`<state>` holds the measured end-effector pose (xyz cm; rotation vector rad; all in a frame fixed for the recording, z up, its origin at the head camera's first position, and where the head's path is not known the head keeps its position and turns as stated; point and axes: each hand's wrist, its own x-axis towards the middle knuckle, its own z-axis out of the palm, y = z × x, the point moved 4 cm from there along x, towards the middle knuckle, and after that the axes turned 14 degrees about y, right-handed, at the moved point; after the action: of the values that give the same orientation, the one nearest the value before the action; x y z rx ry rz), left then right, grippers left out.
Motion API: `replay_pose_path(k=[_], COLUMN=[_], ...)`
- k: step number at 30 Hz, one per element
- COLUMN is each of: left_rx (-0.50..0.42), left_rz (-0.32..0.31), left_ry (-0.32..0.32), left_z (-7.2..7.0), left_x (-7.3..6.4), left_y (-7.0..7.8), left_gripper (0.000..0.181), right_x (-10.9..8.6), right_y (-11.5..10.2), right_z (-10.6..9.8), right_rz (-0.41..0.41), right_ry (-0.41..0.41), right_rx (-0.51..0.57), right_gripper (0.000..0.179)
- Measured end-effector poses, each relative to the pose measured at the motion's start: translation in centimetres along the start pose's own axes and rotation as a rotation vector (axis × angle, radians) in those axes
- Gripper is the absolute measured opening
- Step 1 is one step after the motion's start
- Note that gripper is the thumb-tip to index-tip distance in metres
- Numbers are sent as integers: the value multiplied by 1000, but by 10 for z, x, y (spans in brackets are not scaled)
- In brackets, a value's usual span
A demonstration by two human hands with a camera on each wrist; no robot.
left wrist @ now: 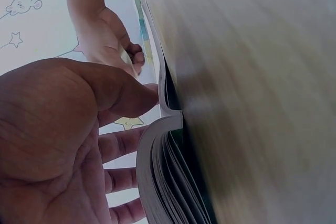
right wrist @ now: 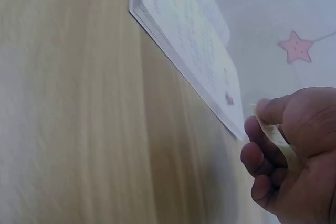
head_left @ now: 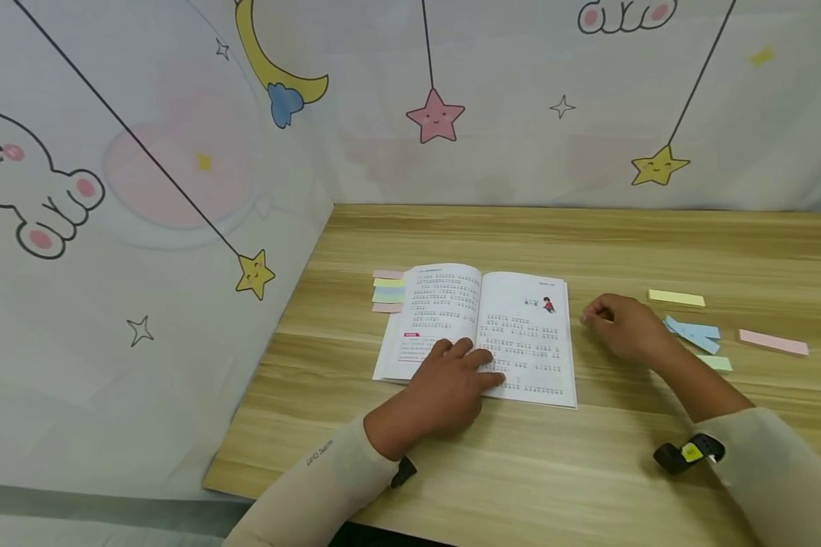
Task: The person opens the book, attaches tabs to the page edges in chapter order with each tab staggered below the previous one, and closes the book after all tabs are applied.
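An open book (head_left: 520, 334) lies on the table, with printed text on both pages. My left hand (head_left: 454, 384) rests on it across the lower middle, fingers spread near the gutter. In the left wrist view its thumb (left wrist: 128, 95) touches the page edge. To the right of the book, my right hand (head_left: 626, 328) is raised a little. Between its thumb and fingers it pinches a pale yellow sticky tab (right wrist: 283, 148), curved and thin. Pink, yellow and blue sticky tabs (head_left: 388, 292) stick out along the book's left edge.
On the table's right lie a yellow tab pad (head_left: 676, 298), crossed blue tab pads (head_left: 694, 333), a pale green one (head_left: 718, 363) partly behind the right forearm, and a pink one (head_left: 773, 342). A printed cloth wall (head_left: 506, 167) borders the wooden table (head_left: 520, 463) at back and left.
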<state>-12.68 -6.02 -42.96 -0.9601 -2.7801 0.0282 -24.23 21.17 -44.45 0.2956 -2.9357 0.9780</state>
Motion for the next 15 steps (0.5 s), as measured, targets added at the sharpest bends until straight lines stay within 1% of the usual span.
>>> replay_pose_path(k=[3, 6, 15], left_rx=[1, -4, -2], left_rz=[0, -3, 4], left_ry=[-8, -18, -4], left_z=[0, 0, -1], left_x=[0, 0, 0], left_y=[0, 0, 0], left_gripper=[43, 44, 44], right_x=[0, 0, 0], right_y=[-7, -10, -12], right_z=[14, 21, 25], right_rz=[-34, -56, -83], right_ry=[-15, -20, -14], right_rx=[13, 23, 35], right_gripper=[23, 17, 14])
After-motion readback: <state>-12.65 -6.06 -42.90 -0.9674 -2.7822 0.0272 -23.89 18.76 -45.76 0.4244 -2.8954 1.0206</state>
